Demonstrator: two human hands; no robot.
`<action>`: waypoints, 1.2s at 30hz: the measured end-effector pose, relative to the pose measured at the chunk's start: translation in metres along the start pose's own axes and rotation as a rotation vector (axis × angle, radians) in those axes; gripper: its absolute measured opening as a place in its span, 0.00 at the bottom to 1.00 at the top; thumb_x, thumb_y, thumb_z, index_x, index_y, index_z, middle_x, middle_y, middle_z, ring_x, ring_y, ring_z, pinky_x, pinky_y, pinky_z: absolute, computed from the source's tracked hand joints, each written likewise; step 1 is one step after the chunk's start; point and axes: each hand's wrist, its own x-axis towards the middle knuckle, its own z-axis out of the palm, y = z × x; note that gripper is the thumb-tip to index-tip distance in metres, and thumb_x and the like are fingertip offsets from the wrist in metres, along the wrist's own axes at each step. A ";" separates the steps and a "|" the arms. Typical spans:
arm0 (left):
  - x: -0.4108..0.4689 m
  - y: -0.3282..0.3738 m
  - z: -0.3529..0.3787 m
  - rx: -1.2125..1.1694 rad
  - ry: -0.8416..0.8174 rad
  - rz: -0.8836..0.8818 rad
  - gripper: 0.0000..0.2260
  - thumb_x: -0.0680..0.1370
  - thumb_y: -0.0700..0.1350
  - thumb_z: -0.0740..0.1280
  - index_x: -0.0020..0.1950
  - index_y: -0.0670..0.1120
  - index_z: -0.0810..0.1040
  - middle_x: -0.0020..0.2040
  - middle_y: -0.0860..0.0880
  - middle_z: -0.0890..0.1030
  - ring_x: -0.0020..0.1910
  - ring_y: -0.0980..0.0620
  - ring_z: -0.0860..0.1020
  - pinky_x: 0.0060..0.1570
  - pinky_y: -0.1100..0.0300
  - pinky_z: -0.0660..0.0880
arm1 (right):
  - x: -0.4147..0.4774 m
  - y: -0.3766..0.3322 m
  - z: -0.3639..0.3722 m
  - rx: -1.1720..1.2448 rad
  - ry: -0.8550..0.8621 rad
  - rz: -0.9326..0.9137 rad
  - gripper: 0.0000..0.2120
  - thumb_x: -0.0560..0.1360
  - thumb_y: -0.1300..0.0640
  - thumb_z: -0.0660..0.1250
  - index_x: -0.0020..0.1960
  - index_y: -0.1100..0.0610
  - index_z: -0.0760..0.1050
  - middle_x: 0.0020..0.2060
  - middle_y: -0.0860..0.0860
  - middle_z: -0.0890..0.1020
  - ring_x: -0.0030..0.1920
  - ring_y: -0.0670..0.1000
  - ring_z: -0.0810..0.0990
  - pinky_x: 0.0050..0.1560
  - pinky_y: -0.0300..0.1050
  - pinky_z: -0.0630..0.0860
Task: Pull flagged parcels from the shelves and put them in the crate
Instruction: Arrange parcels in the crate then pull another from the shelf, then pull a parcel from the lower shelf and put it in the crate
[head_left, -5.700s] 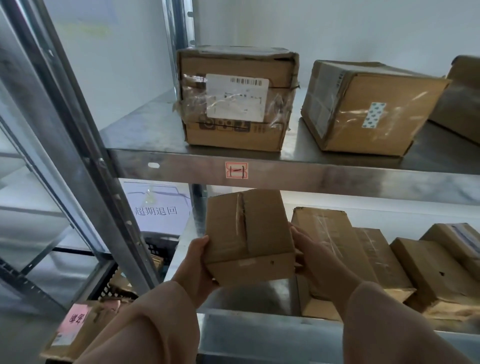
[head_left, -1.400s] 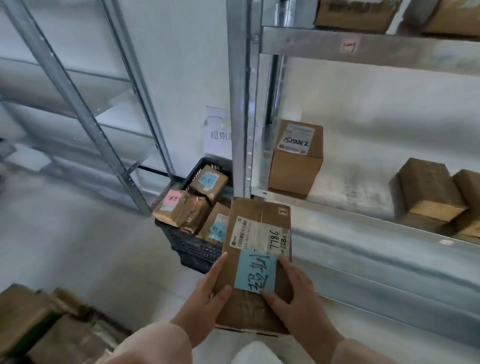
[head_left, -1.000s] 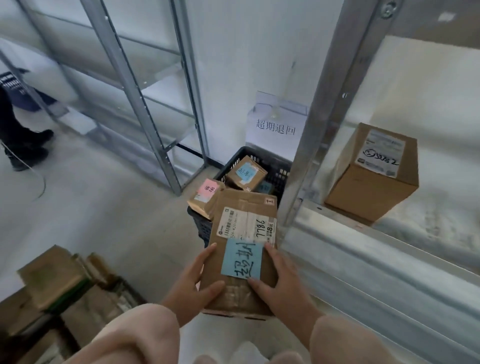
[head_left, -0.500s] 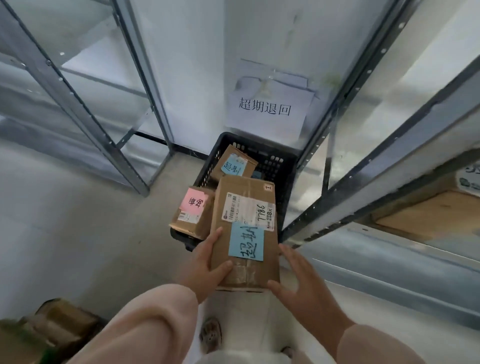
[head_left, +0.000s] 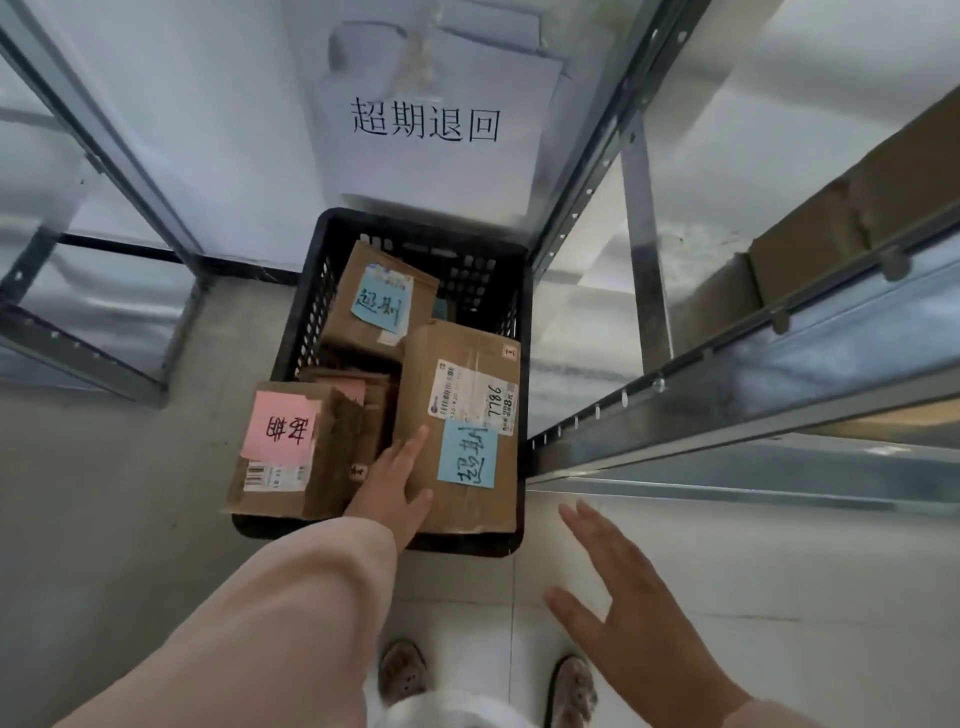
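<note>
A black slotted crate (head_left: 306, 332) stands on the floor below me, against the wall. A long cardboard parcel (head_left: 467, 499) with a blue flag and a white shipping label lies in its right side. My left hand (head_left: 390, 486) rests on that parcel's left edge, fingers straight along the top, thumb spread on the cardboard. My right hand (head_left: 631, 618) hovers apart from the crate, to its right, fingers spread and holding nothing. Another blue-flagged parcel (head_left: 376, 304) lies at the crate's back. A pink-flagged parcel (head_left: 278, 452) juts over the front left rim.
A paper sign with black characters (head_left: 426, 124) hangs on the wall above the crate. Metal shelf uprights (head_left: 587, 171) and a shelf edge (head_left: 753, 410) run close on the right; a cardboard box (head_left: 831, 218) sits on that shelf. Another rack (head_left: 98, 145) stands left. My feet (head_left: 402, 673) are below.
I turned from the shelf and carried the blue-flagged parcel down to the crate, where it now lies. My right hand has come off it and drawn back to the right.
</note>
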 end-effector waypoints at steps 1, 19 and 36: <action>0.001 0.000 0.003 0.027 -0.025 -0.019 0.37 0.79 0.46 0.65 0.76 0.64 0.43 0.78 0.51 0.54 0.76 0.51 0.56 0.74 0.53 0.56 | -0.002 0.001 0.000 0.002 -0.005 0.007 0.32 0.76 0.38 0.61 0.67 0.25 0.42 0.67 0.22 0.41 0.71 0.30 0.44 0.69 0.32 0.46; -0.186 0.195 0.037 0.504 0.412 0.416 0.29 0.77 0.60 0.62 0.76 0.57 0.59 0.77 0.53 0.62 0.76 0.50 0.58 0.73 0.49 0.56 | -0.115 0.037 -0.105 -0.214 0.256 -0.175 0.37 0.75 0.32 0.55 0.76 0.37 0.40 0.76 0.39 0.40 0.75 0.42 0.36 0.75 0.44 0.41; -0.262 0.460 0.228 0.490 0.445 0.774 0.31 0.77 0.63 0.60 0.77 0.61 0.52 0.78 0.56 0.55 0.77 0.53 0.53 0.75 0.51 0.56 | -0.289 0.227 -0.274 -0.121 0.690 -0.046 0.37 0.73 0.31 0.55 0.76 0.39 0.45 0.78 0.43 0.46 0.77 0.46 0.43 0.73 0.45 0.44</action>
